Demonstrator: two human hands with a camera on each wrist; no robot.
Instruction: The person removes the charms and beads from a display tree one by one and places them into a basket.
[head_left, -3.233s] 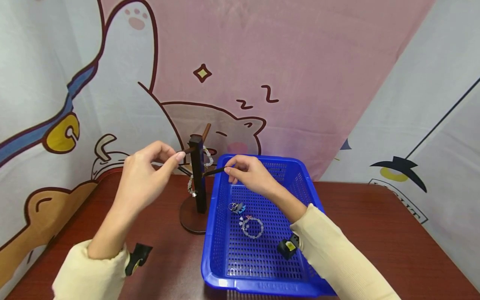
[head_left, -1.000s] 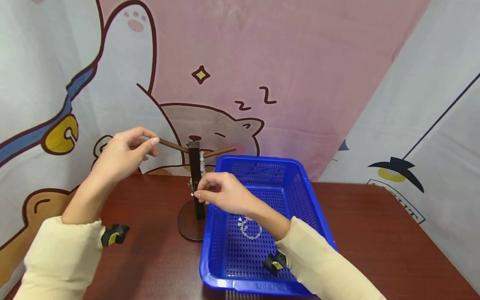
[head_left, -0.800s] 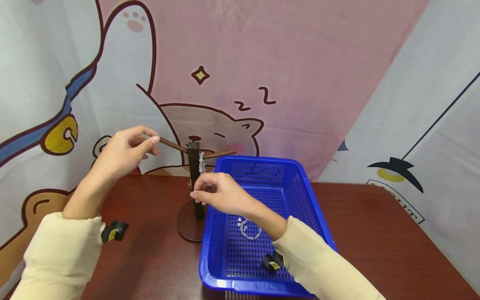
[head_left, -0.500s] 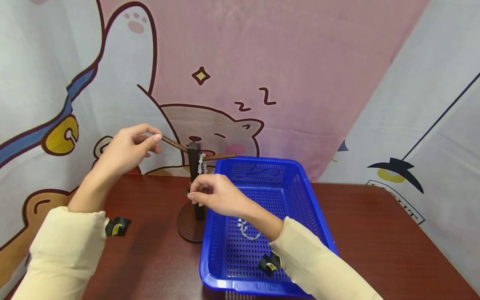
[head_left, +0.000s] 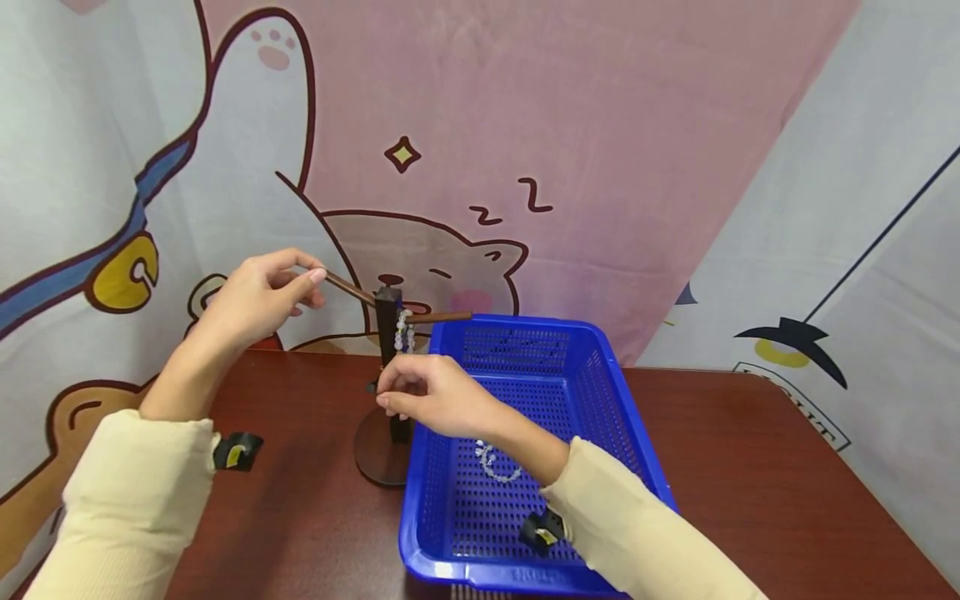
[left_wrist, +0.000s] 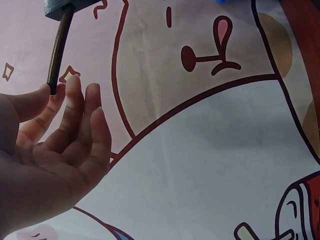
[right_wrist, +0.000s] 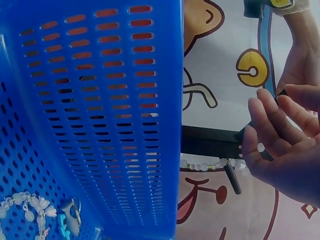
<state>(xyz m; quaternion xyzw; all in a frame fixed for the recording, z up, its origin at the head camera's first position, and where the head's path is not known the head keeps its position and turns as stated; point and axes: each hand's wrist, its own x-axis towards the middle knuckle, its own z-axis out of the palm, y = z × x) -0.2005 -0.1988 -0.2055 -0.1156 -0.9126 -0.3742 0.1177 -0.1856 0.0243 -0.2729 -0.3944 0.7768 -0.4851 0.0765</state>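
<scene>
A dark wooden bracelet stand [head_left: 387,329] rises from a round base [head_left: 380,454], with pegs out to its sides. My left hand [head_left: 258,300] pinches the tip of its left peg [left_wrist: 60,47] between thumb and forefinger. My right hand [head_left: 442,396] is low in front of the post, its thumb and forefinger pinching a dark peg end [right_wrist: 282,93]. A clear beaded bracelet [head_left: 405,332] hangs by the post at the right peg [head_left: 442,317]. Behind my right fingers, some more beads [right_wrist: 261,147] show; the rest is hidden.
A blue perforated basket [head_left: 540,575] stands right of the base, under my right forearm. Inside lie a clear beaded bracelet [head_left: 498,475] and a ring with blue and grey charms [right_wrist: 72,220]. A printed cloth [head_left: 600,167] hangs behind the table [head_left: 720,467].
Since the earliest frame the stand has turned, its right peg swinging forward. My left hand has moved left, my right hand left and down. Lately they shift only slightly.
</scene>
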